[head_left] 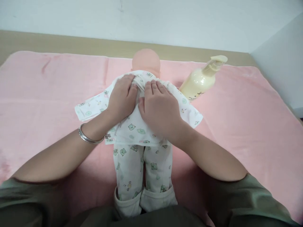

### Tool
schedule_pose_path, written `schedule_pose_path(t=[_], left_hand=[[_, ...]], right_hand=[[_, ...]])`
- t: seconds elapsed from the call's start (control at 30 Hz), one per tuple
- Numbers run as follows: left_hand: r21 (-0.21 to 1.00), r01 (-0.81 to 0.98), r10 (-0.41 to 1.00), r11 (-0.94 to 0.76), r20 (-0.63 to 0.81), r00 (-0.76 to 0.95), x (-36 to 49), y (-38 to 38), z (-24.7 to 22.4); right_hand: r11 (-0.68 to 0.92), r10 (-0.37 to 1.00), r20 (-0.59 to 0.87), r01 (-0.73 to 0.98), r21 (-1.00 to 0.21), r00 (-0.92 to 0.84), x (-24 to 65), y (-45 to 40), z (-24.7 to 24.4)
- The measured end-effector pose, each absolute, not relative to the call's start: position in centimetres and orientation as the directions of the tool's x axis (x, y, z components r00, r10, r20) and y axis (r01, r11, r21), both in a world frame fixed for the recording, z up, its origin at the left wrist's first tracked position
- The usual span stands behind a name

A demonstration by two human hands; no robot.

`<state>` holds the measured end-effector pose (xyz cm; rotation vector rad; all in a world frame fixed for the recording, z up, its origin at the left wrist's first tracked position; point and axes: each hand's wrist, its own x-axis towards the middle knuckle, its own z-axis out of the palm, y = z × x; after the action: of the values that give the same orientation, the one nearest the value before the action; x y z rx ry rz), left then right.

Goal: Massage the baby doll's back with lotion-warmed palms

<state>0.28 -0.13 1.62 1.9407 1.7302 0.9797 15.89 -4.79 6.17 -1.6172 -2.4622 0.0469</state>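
A baby doll (146,61) lies stretched out with its bald head away from me; no facial features show. It wears a white printed shirt (139,130) with green cartoon figures and matching trousers (153,165) with turned-up cuffs. Flat on the left side of the upper shirt rests my left hand (123,97), its fingers extended toward the collar. My right hand (161,107) lies flat on the right side, fingers stretched out, thumb toward the middle. Both hands press on cloth without gripping it. The shirt's sleeves spread out to either side.
A pink blanket (54,94) covers most of the wooden table (78,45). To the doll's right, a cream-coloured pump bottle (199,82) leans, its lower end hidden by the sleeve. A white wall (165,22) stands behind the table. My left wrist wears a silver bangle (86,137).
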Motion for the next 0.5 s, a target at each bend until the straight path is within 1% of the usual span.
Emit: schedule_pose_path(t=[0.13, 0.23, 0.33, 0.5], left_hand=[[0.633, 0.743, 0.961, -0.216, 0.273, 0.047, 1.1, -2.0, 1.8], [0.591, 0.756, 0.944, -0.282, 0.312, 0.109, 1.8, -3.7, 1.9], [0.593, 0.736, 0.932, -0.326, 0.331, 0.146, 2.0, -4.1, 2.0], [0.681, 0.677, 0.953, -0.280, 0.283, 0.110, 0.7, -1.9, 1.2]], right_hand=[[0.388, 0.922, 0.109, 0.885, -0.256, -0.372, 16.8, -2.1, 5.5], [0.387, 0.922, 0.120, 0.873, -0.297, -0.368, 17.3, -0.5, 4.8], [0.396, 0.918, 0.136, 0.871, -0.291, -0.372, 17.4, -0.4, 4.6], [0.395, 0.916, 0.165, 0.891, -0.226, -0.365, 16.6, -3.0, 5.3]])
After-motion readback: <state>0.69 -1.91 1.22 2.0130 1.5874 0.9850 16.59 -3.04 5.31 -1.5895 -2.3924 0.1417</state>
